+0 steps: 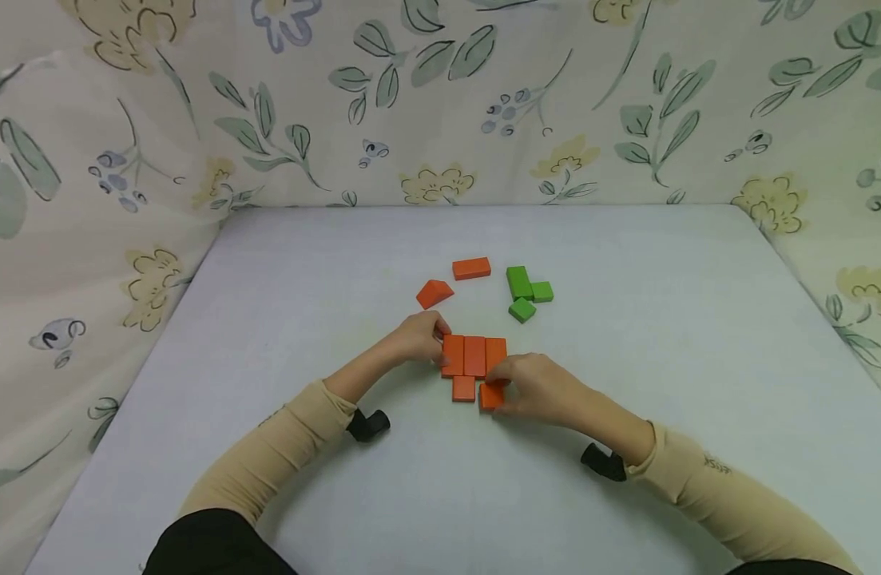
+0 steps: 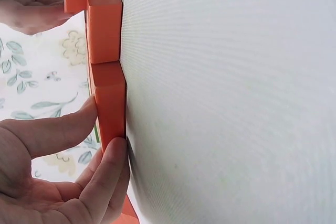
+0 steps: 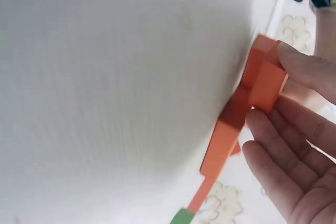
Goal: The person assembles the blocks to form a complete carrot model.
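Three upright orange rectangular blocks (image 1: 474,356) lie side by side in a row on the white table. Below the row, a small orange block (image 1: 464,389) touches its lower edge. My left hand (image 1: 421,339) pinches the leftmost block of the row (image 2: 109,103), thumb and fingers at its ends. Between thumb and fingers, my right hand (image 1: 544,389) holds another small orange block (image 1: 491,398) just right of the lower one. The right wrist view shows that held block (image 3: 269,83) raised off the table, tilted above the others.
Beyond the left hand lie an orange triangular block (image 1: 434,293) and an orange rectangular block (image 1: 472,268). Several green blocks (image 1: 518,283) sit together farther right. A floral cloth (image 1: 440,104) hangs behind the table (image 1: 325,263). Black wrist cameras (image 1: 369,426) sit under both forearms.
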Tool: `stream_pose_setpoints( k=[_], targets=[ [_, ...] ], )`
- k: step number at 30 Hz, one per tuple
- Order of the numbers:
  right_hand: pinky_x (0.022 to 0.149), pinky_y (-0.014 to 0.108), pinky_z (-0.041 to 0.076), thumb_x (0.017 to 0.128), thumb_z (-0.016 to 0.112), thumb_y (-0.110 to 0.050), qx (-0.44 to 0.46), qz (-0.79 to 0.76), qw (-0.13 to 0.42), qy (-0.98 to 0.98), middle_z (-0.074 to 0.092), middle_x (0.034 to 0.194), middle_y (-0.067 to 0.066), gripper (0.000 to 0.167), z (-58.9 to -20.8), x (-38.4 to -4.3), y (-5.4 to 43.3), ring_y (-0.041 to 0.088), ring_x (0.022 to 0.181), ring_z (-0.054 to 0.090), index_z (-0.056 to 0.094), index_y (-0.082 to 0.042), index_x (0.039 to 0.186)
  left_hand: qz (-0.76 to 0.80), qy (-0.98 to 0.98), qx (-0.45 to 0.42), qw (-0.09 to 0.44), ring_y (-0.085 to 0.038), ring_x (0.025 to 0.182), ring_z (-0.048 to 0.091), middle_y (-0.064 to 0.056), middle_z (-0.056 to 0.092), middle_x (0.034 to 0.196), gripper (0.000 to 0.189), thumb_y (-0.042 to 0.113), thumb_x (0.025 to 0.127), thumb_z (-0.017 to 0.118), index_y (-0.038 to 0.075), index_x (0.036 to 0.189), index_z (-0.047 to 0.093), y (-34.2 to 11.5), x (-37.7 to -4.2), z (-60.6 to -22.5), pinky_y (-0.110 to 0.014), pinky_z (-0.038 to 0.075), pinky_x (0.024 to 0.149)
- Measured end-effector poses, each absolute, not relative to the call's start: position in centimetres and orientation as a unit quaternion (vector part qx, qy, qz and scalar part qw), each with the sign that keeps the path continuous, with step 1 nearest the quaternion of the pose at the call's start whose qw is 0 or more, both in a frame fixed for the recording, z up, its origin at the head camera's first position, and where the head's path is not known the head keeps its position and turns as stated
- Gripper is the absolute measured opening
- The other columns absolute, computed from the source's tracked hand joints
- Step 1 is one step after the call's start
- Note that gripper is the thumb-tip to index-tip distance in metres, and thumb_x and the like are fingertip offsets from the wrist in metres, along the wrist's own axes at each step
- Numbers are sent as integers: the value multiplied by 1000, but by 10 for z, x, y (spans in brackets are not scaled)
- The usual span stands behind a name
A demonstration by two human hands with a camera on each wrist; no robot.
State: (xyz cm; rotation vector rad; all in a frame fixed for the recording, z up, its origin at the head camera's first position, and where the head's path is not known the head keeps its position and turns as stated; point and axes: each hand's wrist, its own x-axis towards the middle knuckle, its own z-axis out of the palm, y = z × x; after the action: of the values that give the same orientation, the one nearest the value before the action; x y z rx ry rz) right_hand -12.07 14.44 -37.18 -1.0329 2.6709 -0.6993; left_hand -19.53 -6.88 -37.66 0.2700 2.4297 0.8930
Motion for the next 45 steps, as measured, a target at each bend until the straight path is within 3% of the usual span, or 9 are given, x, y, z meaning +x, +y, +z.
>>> stream_pose_setpoints(
  k=[16,22,26,45],
  targets=[
    [74,29,52,75,84,-12,-352,-190,89,912,70,93,5,31,-378,-117,137,14,79,60,72,-1,101,329,901,99,266,-24,97,54,-12,59,108,43,2,77,77,-2,116,58,-69,-194,-377,-35,47,86],
    [57,21,42,74,85,-16,-341,-159,78,923,56,69,-5,20,-370,-117,138,8,62,46,67,-8,81,326,902,100,266,-24,95,53,-12,58,107,43,2,77,77,-2,116,58,-69,-194,-377,-35,47,85],
    [51,20,31,77,83,-20,-340,-134,95,926,41,58,-7,28,-369,-117,137,7,56,37,57,-13,69,327,901,99,267,-24,96,53,-12,58,107,44,2,77,77,-2,116,58,-69,-194,-377,-35,47,85],
    [50,21,26,79,81,-20,-319,-140,87,933,34,56,-6,30,-373,-124,133,8,54,34,56,-12,65,336,899,104,260,-23,93,54,-10,58,102,40,2,75,79,-1,109,59,-70,-198,-382,-33,47,81]
  ],
)
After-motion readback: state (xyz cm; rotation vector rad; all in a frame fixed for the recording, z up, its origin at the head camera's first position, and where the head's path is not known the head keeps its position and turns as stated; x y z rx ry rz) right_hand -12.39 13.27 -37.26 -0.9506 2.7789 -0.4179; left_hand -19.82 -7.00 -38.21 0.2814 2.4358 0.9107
